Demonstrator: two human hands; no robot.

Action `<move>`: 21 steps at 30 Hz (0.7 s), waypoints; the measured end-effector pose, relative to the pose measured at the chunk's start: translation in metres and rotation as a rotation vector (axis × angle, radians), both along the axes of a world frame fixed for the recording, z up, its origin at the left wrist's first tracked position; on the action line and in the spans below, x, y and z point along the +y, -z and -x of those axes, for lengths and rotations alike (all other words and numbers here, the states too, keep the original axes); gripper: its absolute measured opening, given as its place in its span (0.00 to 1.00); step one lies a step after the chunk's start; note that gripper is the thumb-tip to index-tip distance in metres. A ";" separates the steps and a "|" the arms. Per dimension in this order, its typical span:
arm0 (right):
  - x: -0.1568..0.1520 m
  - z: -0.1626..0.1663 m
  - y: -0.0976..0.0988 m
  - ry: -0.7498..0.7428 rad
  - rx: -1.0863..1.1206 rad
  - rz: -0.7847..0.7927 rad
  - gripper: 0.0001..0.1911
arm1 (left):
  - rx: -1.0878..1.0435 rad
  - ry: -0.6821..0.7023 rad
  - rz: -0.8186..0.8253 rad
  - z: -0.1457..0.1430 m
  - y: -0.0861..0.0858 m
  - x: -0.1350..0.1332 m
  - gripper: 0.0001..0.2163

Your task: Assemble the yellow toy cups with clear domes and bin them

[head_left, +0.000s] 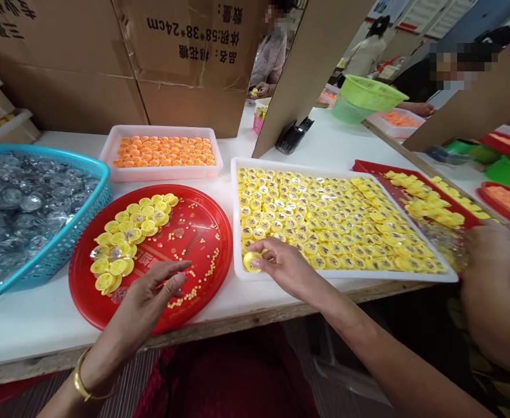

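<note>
My right hand (287,264) pinches one round, shiny yellow plastic piece (249,260) between thumb and fingers. I hold it at the near left corner of a large, shallow white plastic tray (236,220); I cannot tell whether it touches what lies underneath. Close-packed rows of small round yellow pieces with dark-marked centres (307,220) fill that tray, and towards its right side they look less evenly set.

My left hand (150,293) is over the near part of a round red plastic tray (225,226), its fingers loosely bent and apart from the thumb, and I see nothing in its grasp. A gold-coloured bracelet (80,377) circles that wrist. On the left side of the red tray, round yellow plastic pieces (124,232) lie overlapping in a slanting band, while tiny pale yellow bits (213,261) are scattered over its right side.

Farther left stands a turquoise perforated plastic basket (87,215) heaped with clear, rounded plastic pieces (31,203). Beyond the red tray, a smaller white plastic tray (167,173) holds rows of orange pieces (163,151), near an upright brown cardboard panel (63,75). On the right, another person's bare arm (494,290) reaches beside a red tray with yellow packs (472,212).
</note>
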State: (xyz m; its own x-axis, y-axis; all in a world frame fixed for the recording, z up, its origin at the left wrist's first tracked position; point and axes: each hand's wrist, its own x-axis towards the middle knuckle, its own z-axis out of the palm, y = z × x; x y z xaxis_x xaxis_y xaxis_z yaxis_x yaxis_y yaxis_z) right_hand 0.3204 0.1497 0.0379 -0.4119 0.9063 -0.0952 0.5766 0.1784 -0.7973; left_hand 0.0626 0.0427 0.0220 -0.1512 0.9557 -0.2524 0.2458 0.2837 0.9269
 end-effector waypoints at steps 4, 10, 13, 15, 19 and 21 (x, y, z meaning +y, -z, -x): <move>0.005 0.004 0.000 -0.040 -0.221 -0.065 0.05 | -0.025 0.065 -0.003 -0.010 0.003 0.002 0.21; 0.009 0.012 -0.004 -0.115 -0.489 -0.171 0.06 | -0.015 0.047 0.017 -0.009 0.006 0.002 0.19; 0.010 0.015 -0.003 -0.123 -0.644 -0.179 0.07 | -0.046 0.024 0.031 -0.006 0.008 0.002 0.19; 0.009 0.018 -0.002 -0.136 -0.725 -0.200 0.09 | -0.057 0.001 0.030 -0.006 0.008 0.002 0.19; 0.006 0.015 0.004 -0.156 -0.709 -0.284 0.11 | -0.065 -0.050 -0.014 -0.009 0.007 -0.002 0.15; 0.006 0.008 0.010 -0.156 -0.652 -0.328 0.08 | -0.049 -0.051 -0.042 -0.005 0.008 -0.005 0.13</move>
State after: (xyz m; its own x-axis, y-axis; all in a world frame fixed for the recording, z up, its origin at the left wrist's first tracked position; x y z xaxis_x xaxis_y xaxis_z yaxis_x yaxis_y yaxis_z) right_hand 0.3128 0.1553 0.0280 -0.4904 0.8659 -0.0992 0.8630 0.4665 -0.1941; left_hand 0.0675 0.0377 0.0140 -0.1882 0.9570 -0.2208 0.1857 0.2554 0.9488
